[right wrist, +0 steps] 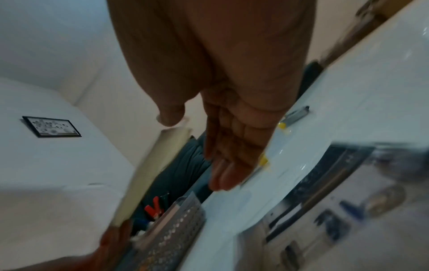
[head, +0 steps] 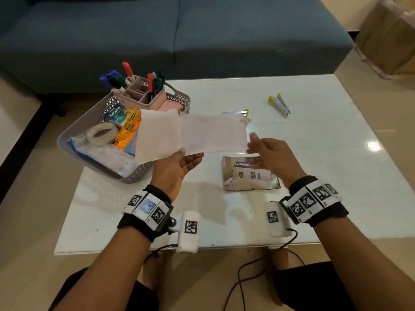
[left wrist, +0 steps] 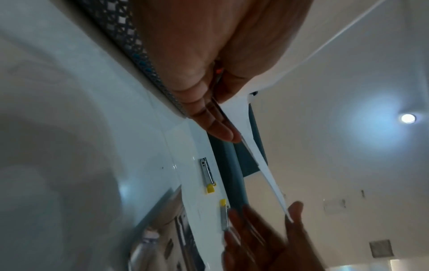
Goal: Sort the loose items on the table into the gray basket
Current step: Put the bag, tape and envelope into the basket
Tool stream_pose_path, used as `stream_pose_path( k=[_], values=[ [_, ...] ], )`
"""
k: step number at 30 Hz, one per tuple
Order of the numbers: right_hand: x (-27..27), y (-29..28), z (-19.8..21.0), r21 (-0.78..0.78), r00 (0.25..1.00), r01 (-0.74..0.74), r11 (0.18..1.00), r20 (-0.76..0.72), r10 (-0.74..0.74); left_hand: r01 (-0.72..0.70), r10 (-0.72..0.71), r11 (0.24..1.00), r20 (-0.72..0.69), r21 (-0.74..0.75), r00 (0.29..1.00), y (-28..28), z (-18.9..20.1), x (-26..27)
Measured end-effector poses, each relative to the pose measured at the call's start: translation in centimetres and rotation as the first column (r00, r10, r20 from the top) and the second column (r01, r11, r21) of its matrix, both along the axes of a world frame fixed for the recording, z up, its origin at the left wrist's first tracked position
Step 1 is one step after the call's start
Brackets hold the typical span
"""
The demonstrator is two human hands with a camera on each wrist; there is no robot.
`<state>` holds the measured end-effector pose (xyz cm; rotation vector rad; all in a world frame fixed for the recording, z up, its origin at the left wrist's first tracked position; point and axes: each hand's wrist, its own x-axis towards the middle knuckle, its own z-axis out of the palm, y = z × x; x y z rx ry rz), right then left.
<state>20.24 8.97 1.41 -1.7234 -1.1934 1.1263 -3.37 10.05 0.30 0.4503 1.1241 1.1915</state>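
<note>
A white sheet of paper [head: 190, 133] hangs in the air between the gray basket [head: 67, 135] and the middle of the table. My left hand [head: 189, 154] pinches its near edge, thumb on top and fingers under it. My right hand [head: 252, 143] is at the sheet's right end with its fingers straight. Its thumb touches the paper's edge [left wrist: 286, 210]. Two silver clips with yellow ends lie on the table, one [head: 279, 104] at the far right and one [head: 246, 112] partly hidden behind the paper. A shiny printed sheet [head: 249, 176] lies flat under my right hand.
The basket holds a pink pen holder [head: 141, 93] full of markers, a roll of tape [head: 102, 133], colourful packets and a plastic bag. The white table [head: 314, 153] stretches to the right. A blue sofa [head: 179, 34] stands behind it and a cardboard box [head: 390, 34] at the far right.
</note>
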Motion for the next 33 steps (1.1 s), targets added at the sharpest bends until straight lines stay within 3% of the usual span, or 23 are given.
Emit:
stream_pose_path(
  k=[1, 2, 4, 6, 13, 20, 25, 28, 31, 33],
  values=[
    [1.5, 0.1, -0.6, -0.043, 0.966, -0.029, 0.999, 0.257, 0.039, -0.007, 0.007, 1.0, 0.047, -0.004, 0.999, 0.0, 0.1, -0.2],
    [2.9, 0.0, -1.4, -0.115, 0.869, -0.031, 0.993, 0.488, 0.083, -0.015, 0.016, 1.0, 0.083, -0.011, 0.996, 0.0, 0.1, -0.3],
    [5.3, -0.2, -2.8, -0.263, 0.704, 0.052, 0.963, 0.694, 0.152, -0.036, 0.039, 0.999, 0.128, -0.026, 0.991, 0.0, 0.2, -0.3],
    [5.7, -0.5, -3.7, -0.359, 0.674, 0.102, 0.928, 0.711, 0.2, -0.046, 0.052, 0.998, 0.151, -0.039, 0.987, 0.0, 0.2, -0.3],
    [4.5, -0.5, -4.7, -0.396, 0.723, 0.097, 0.913, 0.659, 0.209, -0.098, 0.108, 0.992, 0.136, -0.077, 0.985, 0.2, -0.5, 0.5],
    [6.6, -0.5, -3.4, -0.215, 0.88, 0.186, 0.959, 0.471, -0.065, -0.123, 0.136, 0.987, 0.144, -0.1, 0.98, 0.8, -1.2, -0.5],
    [7.7, -2.0, -1.7, -0.138, 0.924, 0.209, 0.968, 0.352, -0.149, -0.169, 0.182, 0.979, 0.108, -0.117, 0.977, 0.9, -1.5, -1.2],
    [8.3, -2.7, 0.0, -0.081, 0.983, 0.184, 0.98, -0.006, -0.185, -0.182, 0.197, 0.97, 0.091, -0.159, 0.976, 0.8, -1.5, -1.2],
    [7.7, -2.9, 1.1, -0.027, 0.911, 0.209, 0.977, -0.357, -0.205, -0.175, 0.193, 0.971, 0.095, -0.164, 0.977, 0.6, -1.3, -0.7],
    [6.4, -2.4, 0.8, 0.021, 0.878, 0.249, 0.968, -0.427, -0.217, -0.155, 0.172, 0.977, 0.109, -0.146, 0.979, 0.3, -1.0, 0.1]
  ],
)
